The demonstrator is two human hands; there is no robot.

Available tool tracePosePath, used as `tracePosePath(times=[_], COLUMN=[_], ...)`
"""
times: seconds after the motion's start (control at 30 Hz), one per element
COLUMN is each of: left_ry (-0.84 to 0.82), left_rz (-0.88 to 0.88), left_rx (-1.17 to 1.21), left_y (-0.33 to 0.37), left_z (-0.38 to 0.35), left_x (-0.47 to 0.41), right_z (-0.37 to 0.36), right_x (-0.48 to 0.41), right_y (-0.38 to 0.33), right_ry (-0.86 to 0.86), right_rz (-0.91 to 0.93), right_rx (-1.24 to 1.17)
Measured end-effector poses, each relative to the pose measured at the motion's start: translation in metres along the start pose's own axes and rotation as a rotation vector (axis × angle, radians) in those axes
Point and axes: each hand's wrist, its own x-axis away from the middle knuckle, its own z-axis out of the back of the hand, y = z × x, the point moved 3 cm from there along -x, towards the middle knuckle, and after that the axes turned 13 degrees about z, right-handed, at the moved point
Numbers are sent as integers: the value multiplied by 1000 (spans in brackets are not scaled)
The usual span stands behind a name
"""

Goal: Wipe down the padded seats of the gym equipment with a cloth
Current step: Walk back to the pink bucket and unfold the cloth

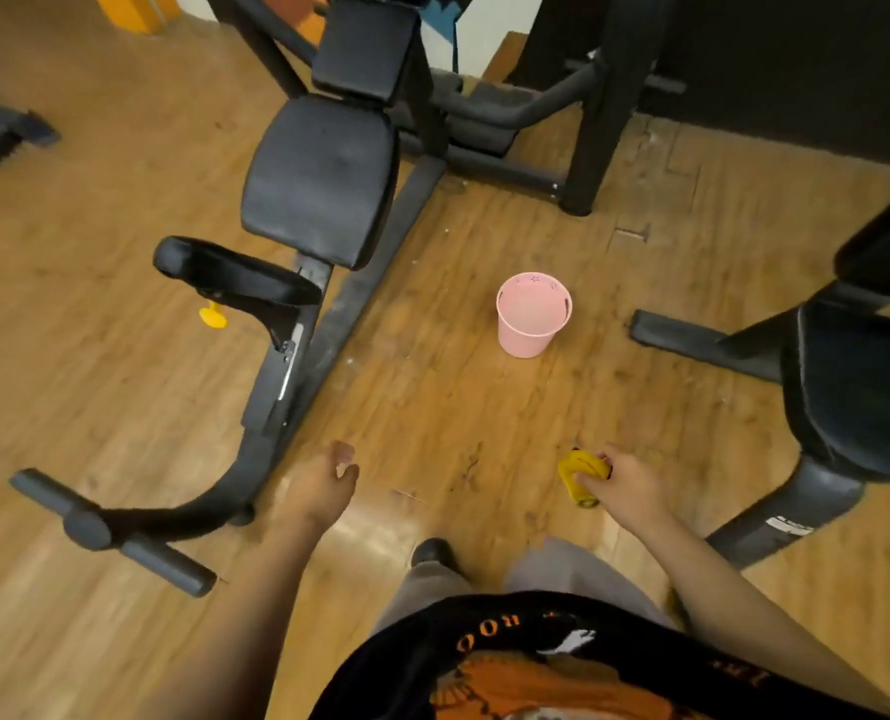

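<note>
right hand [624, 485]: grip clenched round bunched yellow fabric cloth [580, 472], wipe-ready
left hand [323, 483]: grip released
target: black padded seat [323, 179], 11 o'clock, probably next

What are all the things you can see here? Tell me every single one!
left seat pad: one, black, on the machine at left.
back pad: one, black, above the left seat pad.
right seat pad: one, black, on the machine at the right edge.
bucket: one, pink, upright on the floor between the two machines.
knob: one, yellow, on the left machine, below its curved black pad.
foot bar: one, black, low at the left machine's near end.
floor: one, brown wood, under everything.
cloth: one, yellow, bunched in the right hand.
shoe: one, dark, on the floor between the arms.
left hand: one, loosely curled, holds nothing.
right hand: one, grips the cloth.
</note>
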Motion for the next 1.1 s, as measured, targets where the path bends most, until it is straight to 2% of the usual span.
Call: tracePosePath(times=[0.13,0.23,0.37,0.5,0.63,0.77,0.9,1.0,1.1], left_ry=[-18,-65,-167,-275,-187,-132,-217,-301,-393], left_rz=[-61,-98,-185,-205,-175,-235,-277,-327,-295], left_rx=[-30,-18,-56,-113,-112,-120,-159,-273,-343], left_y=[50,90,130,173,242,324,374,385,388], left_z=[23,14,-21,-45,-33,-26,-35,-46,-50], left_x=[-72,-95,-102,-124,-176,-205,-220,-230,-241], right_z=[23,37,50,81,142,197,214,203,187], right_x=[-27,-54,-105,-178,-256,-307,-331,-328,-318], right_y=[-24,-29,-27,-17,-15,-12,14,42,59], right_ry=[127,176,139,61,46,112,126,101,71], right_rz=[-13,-38,-81,-38,21,52,-35,-153,-229], right_rx=[-11,-39,-66,-45,76,126,104,37,-49])
